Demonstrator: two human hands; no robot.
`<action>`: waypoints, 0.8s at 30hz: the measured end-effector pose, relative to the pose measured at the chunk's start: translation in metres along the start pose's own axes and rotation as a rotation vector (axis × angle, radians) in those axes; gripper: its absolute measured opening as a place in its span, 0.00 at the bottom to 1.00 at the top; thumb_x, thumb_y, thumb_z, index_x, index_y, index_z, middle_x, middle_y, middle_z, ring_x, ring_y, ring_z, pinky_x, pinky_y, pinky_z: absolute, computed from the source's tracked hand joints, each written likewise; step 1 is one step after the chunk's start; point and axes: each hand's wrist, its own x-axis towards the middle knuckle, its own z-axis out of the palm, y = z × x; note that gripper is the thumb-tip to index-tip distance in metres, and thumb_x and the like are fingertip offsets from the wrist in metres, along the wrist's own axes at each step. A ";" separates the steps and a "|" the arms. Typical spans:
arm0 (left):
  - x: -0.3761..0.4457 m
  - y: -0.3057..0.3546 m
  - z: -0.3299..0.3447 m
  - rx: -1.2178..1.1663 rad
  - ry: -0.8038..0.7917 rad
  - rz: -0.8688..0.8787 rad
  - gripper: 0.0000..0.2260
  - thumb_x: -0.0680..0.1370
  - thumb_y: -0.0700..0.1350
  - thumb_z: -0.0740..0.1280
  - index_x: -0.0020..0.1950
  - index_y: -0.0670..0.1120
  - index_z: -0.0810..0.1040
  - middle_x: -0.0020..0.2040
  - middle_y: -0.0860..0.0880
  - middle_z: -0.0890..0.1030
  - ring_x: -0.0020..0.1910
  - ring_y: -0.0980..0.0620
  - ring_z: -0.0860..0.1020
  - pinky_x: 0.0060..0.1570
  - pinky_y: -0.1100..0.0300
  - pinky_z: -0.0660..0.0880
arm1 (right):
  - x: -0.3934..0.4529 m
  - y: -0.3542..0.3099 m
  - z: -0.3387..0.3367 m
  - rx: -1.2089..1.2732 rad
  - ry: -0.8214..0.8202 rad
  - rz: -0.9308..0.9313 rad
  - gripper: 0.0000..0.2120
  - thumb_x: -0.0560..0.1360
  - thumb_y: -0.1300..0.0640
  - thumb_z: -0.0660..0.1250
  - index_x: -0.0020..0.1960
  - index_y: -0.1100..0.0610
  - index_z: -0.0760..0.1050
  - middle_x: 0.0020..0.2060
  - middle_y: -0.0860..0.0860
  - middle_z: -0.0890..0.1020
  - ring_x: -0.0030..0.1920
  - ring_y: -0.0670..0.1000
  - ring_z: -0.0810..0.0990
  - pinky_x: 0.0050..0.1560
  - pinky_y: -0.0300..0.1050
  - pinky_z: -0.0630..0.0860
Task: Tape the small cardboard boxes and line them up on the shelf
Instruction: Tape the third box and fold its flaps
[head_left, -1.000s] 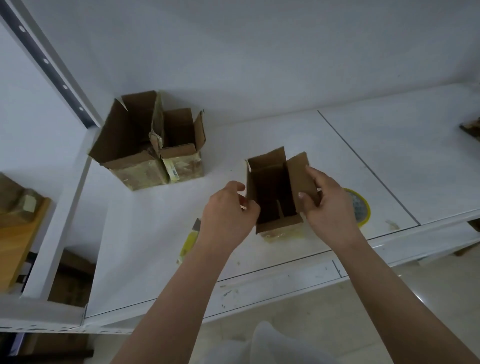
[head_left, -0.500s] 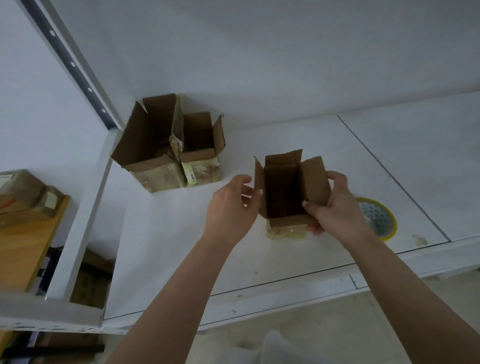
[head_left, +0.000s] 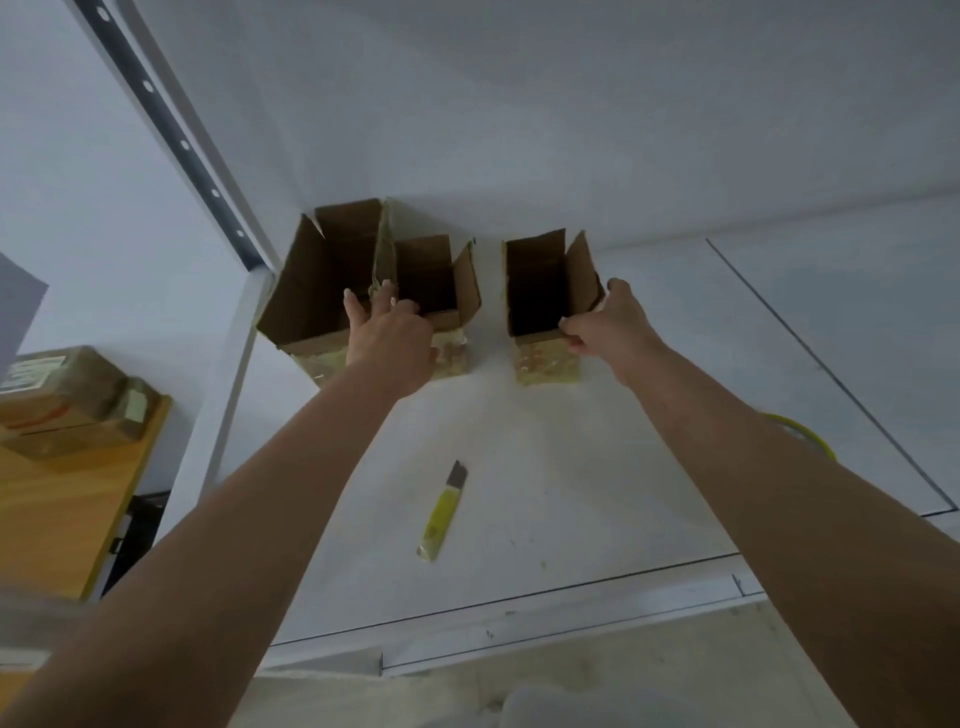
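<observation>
Three open boxes at the back of the shelf (head_left: 545, 493), toward 12 o'clock. Right hand (head_left: 605, 325) gripping the right box (head_left: 545, 306) – thumb on its near rim, fingers curled round the right flap. Left hand (head_left: 389, 338) with fingers straight, touching the middle box (head_left: 436, 291), itself tight against the left box (head_left: 317, 286). Knife (head_left: 441, 512) at 6 o'clock; tape roll (head_left: 802, 431) at 4 o'clock, mostly hidden.
</observation>
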 end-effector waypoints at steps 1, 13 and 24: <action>0.001 -0.002 0.001 0.002 -0.007 0.004 0.15 0.82 0.52 0.61 0.65 0.50 0.77 0.73 0.48 0.68 0.78 0.39 0.50 0.71 0.30 0.43 | 0.003 -0.003 0.006 -0.002 -0.007 0.002 0.32 0.74 0.64 0.72 0.72 0.61 0.58 0.52 0.54 0.70 0.54 0.58 0.80 0.53 0.52 0.81; 0.003 -0.020 0.001 0.014 -0.013 0.054 0.15 0.83 0.50 0.58 0.67 0.51 0.76 0.71 0.52 0.71 0.78 0.44 0.53 0.72 0.33 0.46 | 0.019 -0.017 0.052 0.006 -0.109 0.029 0.27 0.75 0.66 0.70 0.69 0.63 0.62 0.56 0.58 0.73 0.55 0.57 0.79 0.58 0.51 0.79; -0.005 -0.024 -0.003 -0.065 0.048 0.112 0.13 0.82 0.50 0.60 0.64 0.52 0.78 0.74 0.50 0.68 0.78 0.43 0.55 0.72 0.33 0.46 | -0.007 -0.007 0.040 -0.397 0.007 -0.227 0.33 0.79 0.43 0.63 0.76 0.60 0.57 0.69 0.59 0.71 0.67 0.59 0.72 0.56 0.47 0.70</action>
